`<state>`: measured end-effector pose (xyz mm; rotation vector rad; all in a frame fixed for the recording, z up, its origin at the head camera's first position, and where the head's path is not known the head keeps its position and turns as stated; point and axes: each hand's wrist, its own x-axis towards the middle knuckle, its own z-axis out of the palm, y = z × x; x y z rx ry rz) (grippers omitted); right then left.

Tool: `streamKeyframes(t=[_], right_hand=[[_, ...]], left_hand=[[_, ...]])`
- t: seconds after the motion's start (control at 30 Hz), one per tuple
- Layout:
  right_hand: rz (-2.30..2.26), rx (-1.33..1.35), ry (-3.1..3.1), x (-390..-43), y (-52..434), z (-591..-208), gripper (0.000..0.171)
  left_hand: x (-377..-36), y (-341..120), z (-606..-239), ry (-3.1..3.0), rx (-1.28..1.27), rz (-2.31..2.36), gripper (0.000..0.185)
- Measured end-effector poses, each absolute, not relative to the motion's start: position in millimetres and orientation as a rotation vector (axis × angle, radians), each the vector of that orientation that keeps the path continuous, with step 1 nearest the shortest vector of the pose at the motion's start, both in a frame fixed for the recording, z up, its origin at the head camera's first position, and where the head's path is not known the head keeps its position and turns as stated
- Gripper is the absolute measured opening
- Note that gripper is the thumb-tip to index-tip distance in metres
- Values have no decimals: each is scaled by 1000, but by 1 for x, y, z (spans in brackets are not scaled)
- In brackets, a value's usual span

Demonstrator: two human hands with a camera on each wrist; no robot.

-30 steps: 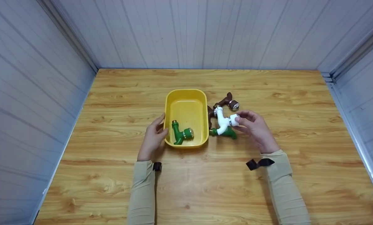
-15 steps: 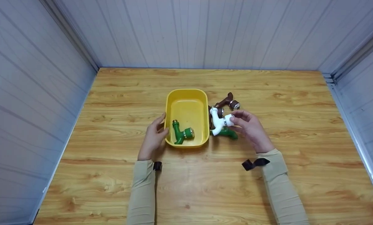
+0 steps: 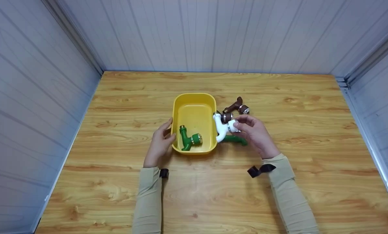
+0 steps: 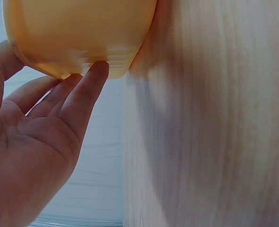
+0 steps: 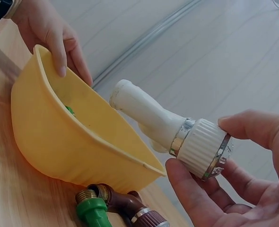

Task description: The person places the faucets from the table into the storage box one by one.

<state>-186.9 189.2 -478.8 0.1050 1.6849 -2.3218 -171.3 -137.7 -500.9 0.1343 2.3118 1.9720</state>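
A white faucet (image 3: pixel 220 128) hangs over the right rim of a yellow plastic bin (image 3: pixel 194 97). My right hand (image 3: pixel 257 136) pinches its ribbed round knob (image 5: pixel 198 144) between thumb and fingers, and its spout faces the bin in the right wrist view. My left hand (image 3: pixel 159 143) holds the bin's left wall, thumb over the rim and fingers (image 4: pixel 90 90) against the outside. Inside the bin, near its front, lies a green faucet (image 3: pixel 187 139). Another green faucet (image 3: pixel 233 138) lies on the table right of the bin, partly hidden by the white one.
Two brown faucets lie right of the bin: one farther back (image 3: pixel 237 105), the other (image 3: pixel 227 117) close to the bin wall and partly covered. The wooden tabletop (image 3: pixel 122 107) is bounded by pale panel walls (image 3: pixel 197 35) at the back and both sides.
My right hand has carried the white faucet leftward, from above the faucets on the table to the bin's right rim. My left hand and the bin have hardly moved.
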Motion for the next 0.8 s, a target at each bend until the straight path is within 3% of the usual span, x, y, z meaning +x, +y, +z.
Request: streamKeyframes(t=[0.8], right_hand=[[-2193,135,1746,-198,160,-478,43]], left_hand=[[-172,-139,-506,2336,203,1999,56]])
